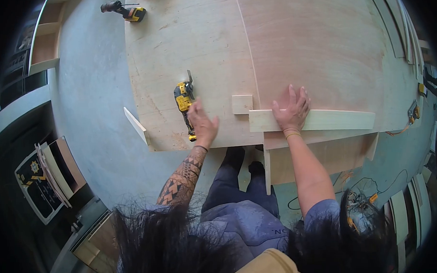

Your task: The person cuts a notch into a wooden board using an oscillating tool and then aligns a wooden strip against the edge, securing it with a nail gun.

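Two broad pale plywood sheets (221, 45) lying side by side, far edges cut off. One long pale wooden strip (320, 120) under flat, open right hand (291, 110). One yellow-black oscillating power tool (184, 100) just beside open, empty left hand (203, 125), handle partly hidden.

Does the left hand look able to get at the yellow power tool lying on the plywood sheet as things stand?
Probably yes. The left hand is open and right beside the yellow power tool, near its lower end, with nothing lying between them. The right hand rests flat on a wood strip, out of the way.
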Demonstrator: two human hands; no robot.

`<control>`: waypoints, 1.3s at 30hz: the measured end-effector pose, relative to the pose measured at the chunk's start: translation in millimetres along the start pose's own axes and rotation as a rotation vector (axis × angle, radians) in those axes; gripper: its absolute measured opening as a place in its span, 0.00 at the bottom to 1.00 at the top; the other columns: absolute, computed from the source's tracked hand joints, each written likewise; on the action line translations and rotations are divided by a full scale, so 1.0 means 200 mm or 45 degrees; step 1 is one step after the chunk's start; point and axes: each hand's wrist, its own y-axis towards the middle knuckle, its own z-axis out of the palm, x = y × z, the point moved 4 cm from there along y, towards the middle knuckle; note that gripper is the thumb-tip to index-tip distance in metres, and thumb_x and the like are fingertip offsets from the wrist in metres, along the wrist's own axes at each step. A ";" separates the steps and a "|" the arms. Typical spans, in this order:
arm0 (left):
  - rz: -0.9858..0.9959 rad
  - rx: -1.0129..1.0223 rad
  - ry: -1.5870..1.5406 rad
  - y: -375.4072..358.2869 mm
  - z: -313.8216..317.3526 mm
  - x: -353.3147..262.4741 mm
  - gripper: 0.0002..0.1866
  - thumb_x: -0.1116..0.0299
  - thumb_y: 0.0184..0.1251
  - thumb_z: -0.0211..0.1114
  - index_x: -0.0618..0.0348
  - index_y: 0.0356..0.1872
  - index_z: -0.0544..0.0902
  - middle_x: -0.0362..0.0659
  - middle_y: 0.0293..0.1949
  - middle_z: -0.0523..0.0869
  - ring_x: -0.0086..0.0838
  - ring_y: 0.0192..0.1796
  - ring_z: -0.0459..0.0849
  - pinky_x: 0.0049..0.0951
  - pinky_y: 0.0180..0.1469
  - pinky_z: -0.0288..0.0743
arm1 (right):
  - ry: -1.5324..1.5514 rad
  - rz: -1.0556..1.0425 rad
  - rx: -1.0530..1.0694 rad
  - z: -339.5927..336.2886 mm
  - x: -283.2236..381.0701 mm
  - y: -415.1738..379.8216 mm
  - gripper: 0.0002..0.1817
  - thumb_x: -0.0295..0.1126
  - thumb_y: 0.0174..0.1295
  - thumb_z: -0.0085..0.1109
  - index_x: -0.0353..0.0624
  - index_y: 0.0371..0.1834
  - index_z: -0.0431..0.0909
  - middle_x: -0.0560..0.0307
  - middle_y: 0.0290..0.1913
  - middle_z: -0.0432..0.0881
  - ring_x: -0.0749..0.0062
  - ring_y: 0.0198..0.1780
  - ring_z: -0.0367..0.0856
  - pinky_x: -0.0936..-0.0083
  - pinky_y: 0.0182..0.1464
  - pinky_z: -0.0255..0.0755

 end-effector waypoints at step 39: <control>0.064 0.305 -0.643 -1.72 -0.72 0.32 0.49 0.66 0.53 0.84 0.57 0.76 0.65 0.58 0.67 0.70 0.56 0.70 0.75 0.44 0.74 0.72 | 2.050 0.313 1.462 0.10 0.66 -1.72 0.10 0.36 0.77 0.68 0.42 0.49 0.81 0.60 0.40 0.87 0.77 0.40 0.84 0.78 0.42 0.78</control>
